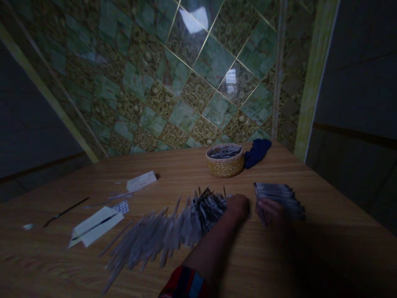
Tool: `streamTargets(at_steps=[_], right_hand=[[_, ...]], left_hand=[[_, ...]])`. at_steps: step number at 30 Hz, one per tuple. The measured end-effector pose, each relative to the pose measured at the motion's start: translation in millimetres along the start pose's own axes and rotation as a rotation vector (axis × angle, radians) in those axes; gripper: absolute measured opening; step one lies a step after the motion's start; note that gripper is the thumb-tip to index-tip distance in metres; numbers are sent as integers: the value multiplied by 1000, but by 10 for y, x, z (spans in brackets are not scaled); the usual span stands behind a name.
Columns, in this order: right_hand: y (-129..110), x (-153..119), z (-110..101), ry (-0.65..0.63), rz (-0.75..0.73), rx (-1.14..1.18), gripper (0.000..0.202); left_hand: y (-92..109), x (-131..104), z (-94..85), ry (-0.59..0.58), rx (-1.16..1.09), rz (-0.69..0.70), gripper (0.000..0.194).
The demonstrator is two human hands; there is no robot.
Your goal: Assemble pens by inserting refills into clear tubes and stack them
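Right hand (269, 210) closes around a flat stack of thin packets (281, 196); left hand (237, 205), grip unclear, rests beside it at the sprawling pile of slim sticks (173, 229). Light, slippery, likely to fan apart—best pinched across the stack's middle.

A dim room in a home is showing here. Glossy green patterned wall tiles (186, 82) are rising beyond the hands, and a woven basket (225, 162) is sitting on the wooden table (325, 248) ahead of them.
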State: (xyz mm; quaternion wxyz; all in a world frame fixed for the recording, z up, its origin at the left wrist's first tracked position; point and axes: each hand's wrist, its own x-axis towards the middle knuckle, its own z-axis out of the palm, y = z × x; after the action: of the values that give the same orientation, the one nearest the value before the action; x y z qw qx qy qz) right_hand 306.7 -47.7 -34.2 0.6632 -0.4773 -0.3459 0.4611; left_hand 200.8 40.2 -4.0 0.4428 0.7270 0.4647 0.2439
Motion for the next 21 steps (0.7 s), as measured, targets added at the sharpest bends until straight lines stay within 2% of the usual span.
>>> streamTargets(at_steps=[5, 8, 11, 12, 16, 21], right_hand=[[43, 15, 10, -18, -7, -53, 28], [61, 18, 16, -65, 28, 27, 29], [33, -6, 53, -102, 37, 82, 31], [12, -20, 76, -109, 29, 82, 32], [-111, -100, 204, -90, -51, 43, 33], [-265, -216, 346, -21, -230, -98, 28]], left_hand=[[-30, -8, -114, 102, -12, -77, 14], [-73, -178, -201, 113, -110, -121, 16], [-163, -428, -261, 103, -246, -168, 30], [-199, -505, -275, 100, -310, -184, 30], [-303, -696, -326, 136, -805, -269, 21], [-267, -734, -375, 90, -1050, -318, 13]])
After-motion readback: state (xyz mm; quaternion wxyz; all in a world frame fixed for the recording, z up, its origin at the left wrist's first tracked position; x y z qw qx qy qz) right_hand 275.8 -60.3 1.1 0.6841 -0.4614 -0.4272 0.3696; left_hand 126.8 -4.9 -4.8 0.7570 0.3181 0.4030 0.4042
